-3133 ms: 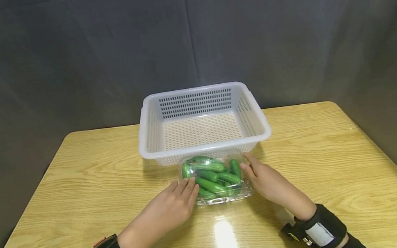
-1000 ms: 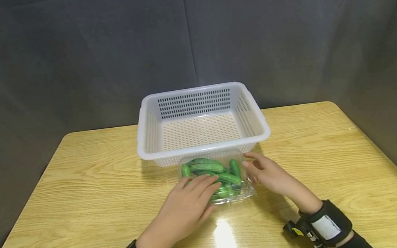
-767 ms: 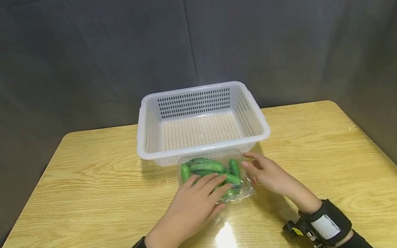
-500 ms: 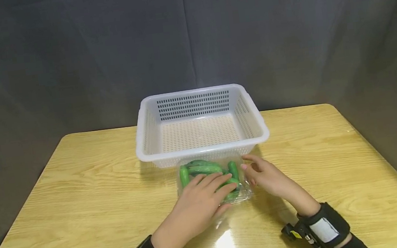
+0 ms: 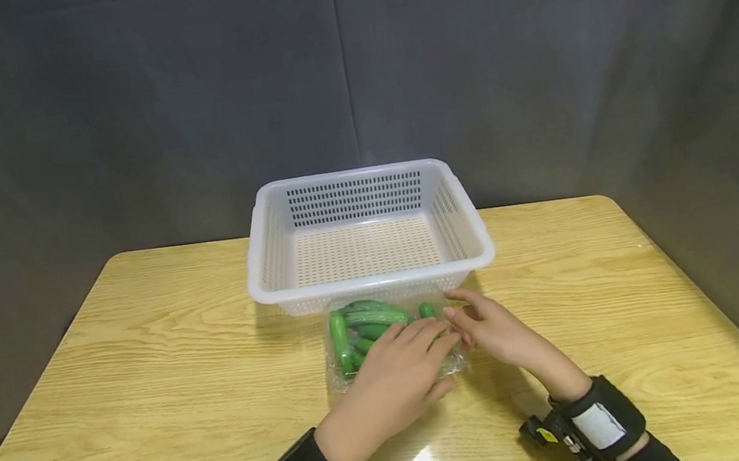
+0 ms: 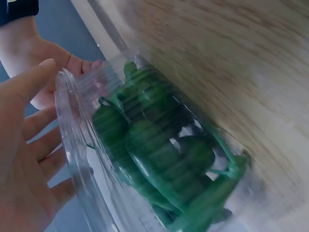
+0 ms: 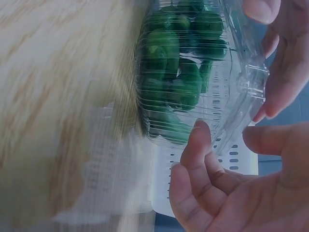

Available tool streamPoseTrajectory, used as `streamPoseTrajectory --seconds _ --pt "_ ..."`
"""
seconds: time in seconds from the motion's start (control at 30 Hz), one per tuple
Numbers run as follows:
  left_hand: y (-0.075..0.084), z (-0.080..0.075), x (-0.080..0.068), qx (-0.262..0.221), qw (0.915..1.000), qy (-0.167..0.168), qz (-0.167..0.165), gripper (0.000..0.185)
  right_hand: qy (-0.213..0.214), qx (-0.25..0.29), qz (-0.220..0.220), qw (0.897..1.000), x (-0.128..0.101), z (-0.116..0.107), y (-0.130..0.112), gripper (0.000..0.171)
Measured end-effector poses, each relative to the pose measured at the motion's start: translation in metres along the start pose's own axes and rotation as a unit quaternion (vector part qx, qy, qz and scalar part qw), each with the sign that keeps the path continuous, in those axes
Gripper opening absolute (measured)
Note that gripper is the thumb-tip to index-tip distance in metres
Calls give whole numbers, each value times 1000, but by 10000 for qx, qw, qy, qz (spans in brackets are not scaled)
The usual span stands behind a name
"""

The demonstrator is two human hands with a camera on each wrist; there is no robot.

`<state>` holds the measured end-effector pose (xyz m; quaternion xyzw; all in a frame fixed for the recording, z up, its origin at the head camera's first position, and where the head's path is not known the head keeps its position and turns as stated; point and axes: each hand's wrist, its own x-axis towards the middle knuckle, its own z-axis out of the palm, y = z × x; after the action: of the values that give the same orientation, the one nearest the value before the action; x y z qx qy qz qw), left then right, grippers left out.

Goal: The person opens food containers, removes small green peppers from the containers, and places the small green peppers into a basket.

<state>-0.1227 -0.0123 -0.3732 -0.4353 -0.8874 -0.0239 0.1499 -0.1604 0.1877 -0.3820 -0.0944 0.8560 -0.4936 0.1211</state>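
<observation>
A clear plastic box [image 5: 335, 379] full of small green cucumbers [image 5: 354, 330] lies on the table just in front of the white basket [image 5: 376, 282]. My left hand [image 5: 394, 373] lies flat across the box's lid, fingers straight and reaching to its right edge, thumb at the front edge. My right hand [image 5: 492, 331] is at the box's right rim, with curled thumb and fingertips pinching it. The left wrist view shows the box [image 6: 159, 159] beside my straight fingers [image 6: 19, 145]. In the right wrist view my curled right fingers [image 7: 203, 145] touch the box [image 7: 188, 72].
The perforated white basket has nothing in it and stands at the middle back of the wooden table [image 5: 151, 365]. A dark grey curtain [image 5: 118, 100] hangs behind the table. Bare tabletop lies to the left and right of the hands.
My left hand has slid from the box's left side over the lid to its right edge. The right hand's fingers have curled at the rim. The box shifted slightly left.
</observation>
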Motion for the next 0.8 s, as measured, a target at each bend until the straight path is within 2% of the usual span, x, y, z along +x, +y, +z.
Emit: streamPoseTrajectory --seconds 0.27,0.6,0.8 --pt "5 4 4 620 9978 182 -170 65 12 -149 -75 9999 2 0 1 52" --pt "11 10 10 896 9945 280 -469 69 -8 10 -101 9999 3 -3 2 49" --pt "13 12 13 923 9940 349 -479 64 -23 101 -65 9999 3 -6 5 46"
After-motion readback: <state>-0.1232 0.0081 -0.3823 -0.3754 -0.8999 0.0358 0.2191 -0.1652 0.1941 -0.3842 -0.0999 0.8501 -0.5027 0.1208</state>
